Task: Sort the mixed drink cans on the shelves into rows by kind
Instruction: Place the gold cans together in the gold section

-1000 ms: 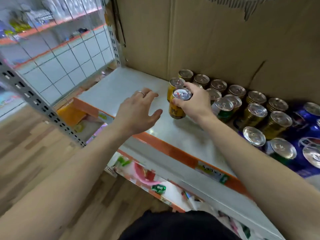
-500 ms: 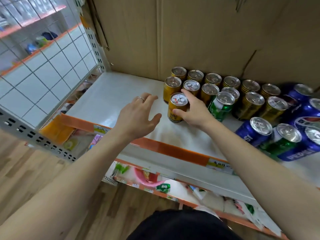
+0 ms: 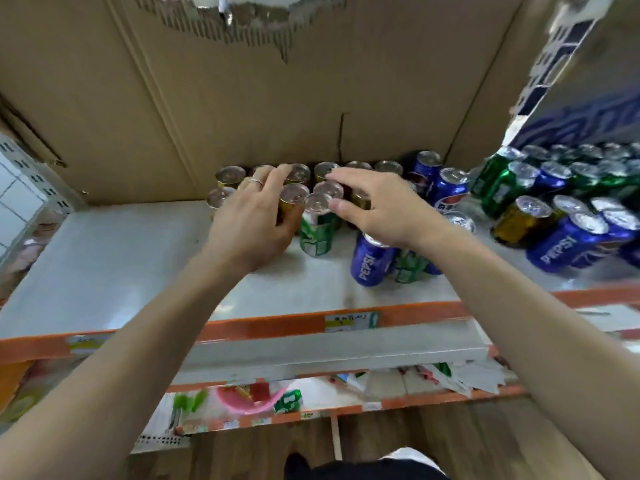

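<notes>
In the head view the blue cans [image 3: 370, 263] carry the white word PEPSI, while the white marks on the green can [image 3: 317, 235] and the writing on the price label [image 3: 351, 322] at the orange edge of the shelf [image 3: 121, 265] are too blurred to read. The left hand [image 3: 252, 216] lies with spread fingers over the gold cans [image 3: 228, 175] at the cardboard back wall [image 3: 242, 98], hiding several; I cannot tell if it grips one. The right hand [image 3: 377, 206] hovers loose, fingers apart, with its thumb at the green can's lid, just in front of the gold cans.
</notes>
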A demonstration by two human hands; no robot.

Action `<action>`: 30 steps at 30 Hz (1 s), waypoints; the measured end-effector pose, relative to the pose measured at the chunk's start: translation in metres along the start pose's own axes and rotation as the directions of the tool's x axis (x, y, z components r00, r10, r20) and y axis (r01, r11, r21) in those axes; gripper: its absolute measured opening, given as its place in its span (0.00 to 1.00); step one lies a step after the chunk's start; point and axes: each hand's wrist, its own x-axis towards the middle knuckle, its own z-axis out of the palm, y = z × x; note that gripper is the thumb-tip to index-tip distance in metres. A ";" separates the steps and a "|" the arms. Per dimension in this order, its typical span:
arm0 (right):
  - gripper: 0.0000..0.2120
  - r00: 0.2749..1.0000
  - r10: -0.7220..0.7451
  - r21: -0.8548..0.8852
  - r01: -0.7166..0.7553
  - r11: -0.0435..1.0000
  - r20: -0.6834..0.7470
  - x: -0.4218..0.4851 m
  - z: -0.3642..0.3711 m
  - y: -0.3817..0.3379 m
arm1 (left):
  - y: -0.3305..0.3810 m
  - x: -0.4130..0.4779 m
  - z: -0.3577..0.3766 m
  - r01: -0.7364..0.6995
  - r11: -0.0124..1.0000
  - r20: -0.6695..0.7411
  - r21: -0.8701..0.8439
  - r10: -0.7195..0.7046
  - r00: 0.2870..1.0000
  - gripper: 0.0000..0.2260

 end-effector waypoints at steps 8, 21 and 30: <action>0.25 0.961 0.192 -0.018 -0.199 0.980 -0.201 -0.115 -0.095 0.099 | 0.160 0.033 0.047 -0.196 0.979 0.055 -0.060 0.199 0.978 0.26; 0.26 0.844 0.428 0.010 -0.449 0.893 -0.325 -0.321 -0.237 0.261 | 0.436 0.048 0.155 -0.413 0.900 0.167 -0.138 0.432 0.886 0.26; 0.26 0.817 0.452 -0.031 -0.494 0.869 -0.358 -0.357 -0.276 0.310 | 0.505 0.060 0.197 -0.454 0.875 0.215 -0.168 0.482 0.850 0.25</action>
